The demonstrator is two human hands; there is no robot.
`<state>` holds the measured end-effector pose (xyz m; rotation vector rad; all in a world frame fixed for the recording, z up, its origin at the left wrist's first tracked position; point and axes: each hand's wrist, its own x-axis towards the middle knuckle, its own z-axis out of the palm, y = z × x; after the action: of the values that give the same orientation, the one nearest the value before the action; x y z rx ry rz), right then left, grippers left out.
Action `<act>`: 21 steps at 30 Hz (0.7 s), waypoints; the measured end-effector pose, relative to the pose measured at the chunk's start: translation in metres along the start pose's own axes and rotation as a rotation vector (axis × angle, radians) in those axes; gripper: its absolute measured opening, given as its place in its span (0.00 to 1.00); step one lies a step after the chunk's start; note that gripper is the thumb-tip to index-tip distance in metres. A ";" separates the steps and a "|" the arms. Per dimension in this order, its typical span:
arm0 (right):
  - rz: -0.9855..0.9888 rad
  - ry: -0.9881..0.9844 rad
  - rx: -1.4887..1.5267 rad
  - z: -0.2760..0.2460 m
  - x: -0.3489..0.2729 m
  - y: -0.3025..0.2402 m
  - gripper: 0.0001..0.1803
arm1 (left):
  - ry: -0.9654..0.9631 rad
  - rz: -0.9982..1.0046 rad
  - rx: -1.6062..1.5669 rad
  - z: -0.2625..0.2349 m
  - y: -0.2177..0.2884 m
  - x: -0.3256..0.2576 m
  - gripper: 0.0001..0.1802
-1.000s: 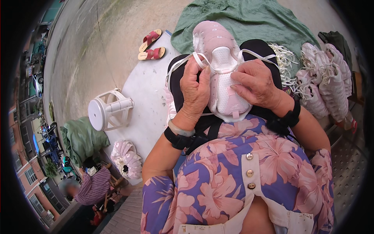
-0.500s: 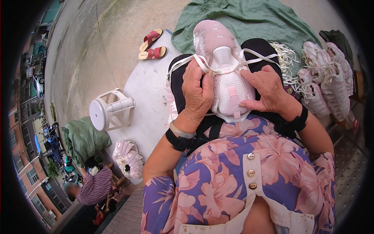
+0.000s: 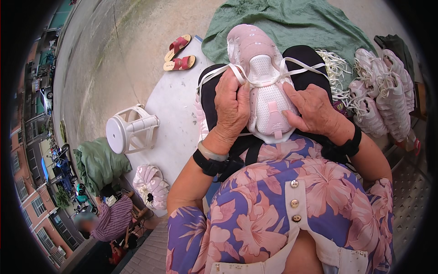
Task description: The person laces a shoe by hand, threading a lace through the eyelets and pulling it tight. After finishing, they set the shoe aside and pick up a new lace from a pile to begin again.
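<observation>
Red-strapped sandals (image 3: 181,63) being seen side by side, white stool (image 3: 116,135) being noted nearby, rumpled green cloth (image 3: 310,27) being observed farther right

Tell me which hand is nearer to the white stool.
Left. The left hand is at the shoe's left side, facing the stool; the right hand is at the shoe's right side, farther from the stool.

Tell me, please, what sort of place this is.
It is probably an informal outdoor work spot beside a street or yard: there are parked motorbikes near brick-coloured buildings, piled shoes to the right, and a pink shoe at the centre.
</observation>
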<state>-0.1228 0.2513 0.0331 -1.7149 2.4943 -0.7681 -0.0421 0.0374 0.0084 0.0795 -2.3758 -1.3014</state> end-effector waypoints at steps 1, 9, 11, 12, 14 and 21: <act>0.000 0.008 -0.010 0.001 0.000 0.000 0.30 | -0.002 0.017 0.013 0.000 0.000 0.000 0.13; 0.040 0.081 -0.178 0.007 0.005 -0.008 0.25 | 0.001 0.053 0.110 0.004 0.003 0.009 0.11; 0.057 0.105 -0.183 0.006 0.011 -0.006 0.24 | -0.010 0.033 0.110 0.007 0.002 0.012 0.11; 0.087 0.116 -0.161 0.006 0.015 -0.005 0.23 | -0.005 0.038 0.107 0.007 0.001 0.015 0.10; 0.117 0.130 -0.140 0.007 0.026 -0.003 0.22 | 0.001 0.045 0.106 0.005 -0.004 0.023 0.09; 0.041 0.138 -0.203 0.008 0.039 0.014 0.22 | -0.047 0.075 0.188 -0.001 -0.009 0.043 0.05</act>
<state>-0.1484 0.2179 0.0304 -1.7165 2.7783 -0.6725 -0.0824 0.0207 0.0157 0.0152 -2.5099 -1.0548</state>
